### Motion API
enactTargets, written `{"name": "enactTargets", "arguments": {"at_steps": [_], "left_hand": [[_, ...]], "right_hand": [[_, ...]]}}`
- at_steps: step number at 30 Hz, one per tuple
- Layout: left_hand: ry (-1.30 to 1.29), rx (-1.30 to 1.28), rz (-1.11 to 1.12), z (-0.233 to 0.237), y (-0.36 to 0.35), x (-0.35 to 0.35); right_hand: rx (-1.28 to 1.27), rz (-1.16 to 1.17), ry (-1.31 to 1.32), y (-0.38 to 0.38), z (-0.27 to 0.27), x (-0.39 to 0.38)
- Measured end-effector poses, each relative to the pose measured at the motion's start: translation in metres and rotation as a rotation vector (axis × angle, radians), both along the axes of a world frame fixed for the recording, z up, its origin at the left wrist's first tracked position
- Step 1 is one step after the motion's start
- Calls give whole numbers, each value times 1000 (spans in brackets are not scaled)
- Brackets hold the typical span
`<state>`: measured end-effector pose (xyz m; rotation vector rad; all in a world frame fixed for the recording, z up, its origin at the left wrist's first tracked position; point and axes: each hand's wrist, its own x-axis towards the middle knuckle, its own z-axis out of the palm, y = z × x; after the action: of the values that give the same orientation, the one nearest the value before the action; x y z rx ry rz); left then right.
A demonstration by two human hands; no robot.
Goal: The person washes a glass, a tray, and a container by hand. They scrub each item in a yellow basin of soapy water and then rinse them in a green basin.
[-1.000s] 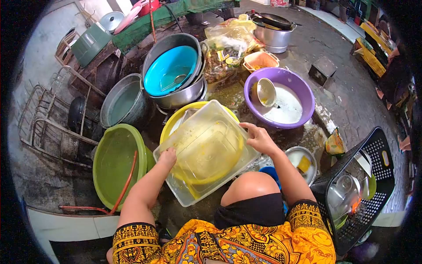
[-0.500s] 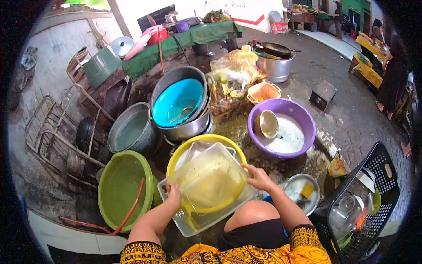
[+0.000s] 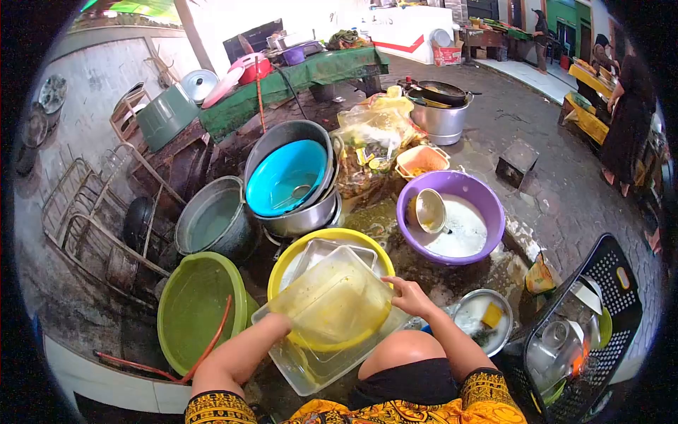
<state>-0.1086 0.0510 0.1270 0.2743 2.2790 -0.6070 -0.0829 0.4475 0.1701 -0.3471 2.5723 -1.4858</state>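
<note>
A clear rectangular plastic container [image 3: 321, 364], streaked with yellow, is tilted over the near side of a yellow basin [image 3: 274, 272]. My right hand [image 3: 412, 297] grips its upper right edge with the fingers closed. On the opposite side, my left hand [image 3: 280, 325] reaches the container, but its fingers are hidden. Another translucent container [image 3: 353, 249] rests in the yellow basin. By my right forearm sits a metal bowl [image 3: 510, 328] of suds with a yellow sponge [image 3: 492, 315] and a dark green scrubber [image 3: 483, 336].
A purple basin [image 3: 494, 212] holds suds and a ladle [image 3: 431, 210]. To the left are a green tub [image 3: 169, 311] with an orange hose [image 3: 219, 332] and a grey tub [image 3: 183, 222]. Stacked basins [image 3: 289, 177] stand ahead; a black crate [image 3: 614, 283] of dishes is at right.
The container has shifted slightly down and left. My left hand's fingers, visible before on its left edge, are now hidden. The right hand has lowered slightly, staying at the right edge.
</note>
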Motion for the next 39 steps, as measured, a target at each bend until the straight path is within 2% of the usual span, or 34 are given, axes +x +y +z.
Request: {"name": "enactTargets", "arguments": {"at_steps": [2,3,5,6,7,8,9,11,14,15,17,19,20,21,22,23,24,25,26,28,29,30,31,32,33,34,35,36,37,39], "left_hand": [[-198,114,-181,-49,-21,-44],[-327,202,-206,0,5,-55],[-292,468,-161,99,66,-90],[-206,596,-152,109,75,-125],[106,729,-156,174,116,-120],[294,897,-263,203,138,-138],[395,1406,-102,206,152,-160],[896,1463,-336,249,185,-173],[1038,1483,-273,259,199,-155],[1067,1374,-226,244,194,-141],[1104,1120,-298,208,165,-106],[1090,911,-199,165,127,-61],[1068,858,-128,138,102,-35],[1047,805,-61,112,78,-9],[1015,718,11,90,55,20],[991,627,78,73,38,51],[936,580,195,65,32,81],[888,526,315,61,27,107],[865,525,310,55,21,122],[973,793,427,44,10,143],[966,793,429,36,4,150],[1032,828,457,26,-1,155],[1099,864,483,16,-7,156],[1134,996,718,7,-14,154],[1126,1001,711,7,-15,152],[1124,1053,884,10,-14,152],[1116,1100,1058,11,-13,152],[1169,1171,1018,8,-15,154],[1164,1173,1011,-5,-35,149],[960,1118,1216,-35,-87,133]], "right_hand": [[-13,-12,12,-1,-3,0],[-14,-15,10,-1,-2,0],[-18,-5,27,-1,-1,0],[-16,-6,25,-2,-3,0],[-23,-11,28,-2,-4,0],[-29,-17,33,-2,-5,0],[-23,-19,36,-1,-4,1],[-13,-44,15,-2,-2,3],[-24,-78,20,-1,-10,4],[-38,-104,32,-2,-15,5],[-23,-152,35,-3,-22,4],[-44,-159,80,-1,-38,0],[-117,-155,88,2,-45,2],[-300,-146,-23,3,-45,6],[-397,-147,71,6,-64,4],[-508,-184,-74,15,-44,16],[-569,-171,-376,32,-27,25],[-628,-265,-356,44,-29,30],[-679,-344,-341,61,-46,32],[-525,-614,-273,95,-68,46],[-81,-729,-43,118,-105,49],[143,-843,81,128,-113,67],[181,-863,-43,138,-113,81],[234,-902,-37,140,-115,94],[288,-942,-30,141,-119,105],[291,-951,-35,138,-123,117],[349,-906,147,134,-128,129],[405,-856,330,130,-130,138],[405,-864,327,125,-131,147],[431,-724,374,111,-129,159]]}}
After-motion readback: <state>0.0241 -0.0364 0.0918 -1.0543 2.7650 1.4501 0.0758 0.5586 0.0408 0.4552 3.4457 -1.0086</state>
